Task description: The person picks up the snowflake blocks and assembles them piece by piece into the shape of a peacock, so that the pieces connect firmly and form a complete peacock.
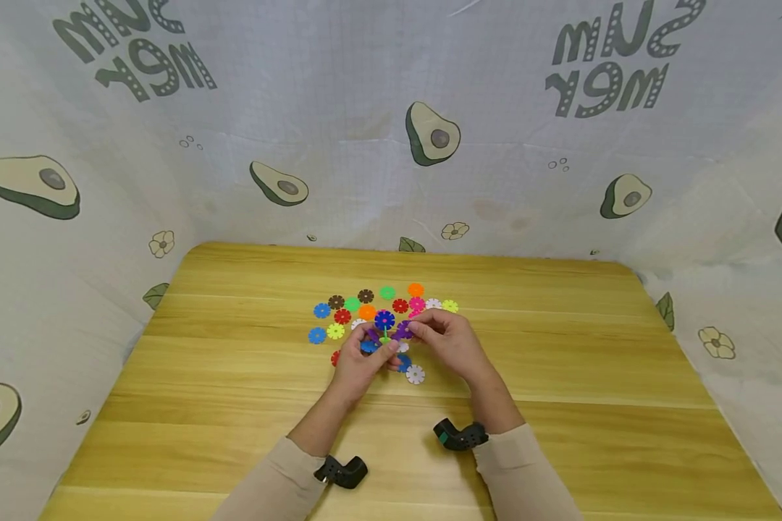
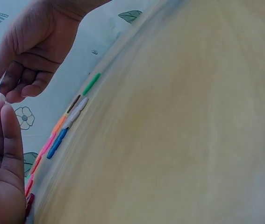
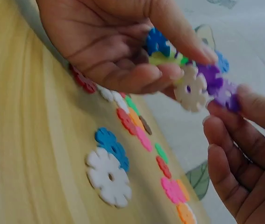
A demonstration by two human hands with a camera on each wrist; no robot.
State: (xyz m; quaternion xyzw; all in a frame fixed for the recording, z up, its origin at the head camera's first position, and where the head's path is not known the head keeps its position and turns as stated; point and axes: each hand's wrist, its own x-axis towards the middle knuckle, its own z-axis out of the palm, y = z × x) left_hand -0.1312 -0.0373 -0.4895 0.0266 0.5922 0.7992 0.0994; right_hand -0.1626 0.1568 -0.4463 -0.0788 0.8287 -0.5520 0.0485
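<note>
My left hand holds a small cluster of slotted, flower-shaped plastic discs joined edge to edge, raised over the table. Dark blue, green and purple discs show in it from the head view. In the right wrist view, a white disc stands at the near side of the cluster, with blue and yellow-green discs partly hidden behind the left thumb. My right hand pinches a purple disc between thumb and fingertips. That disc meets another purple disc at the cluster's right side.
Loose flower discs in many colours lie on the wooden table, mostly beyond the hands. A white disc overlaps a blue disc nearer me. A printed curtain hangs behind the table. Each wrist carries a black camera.
</note>
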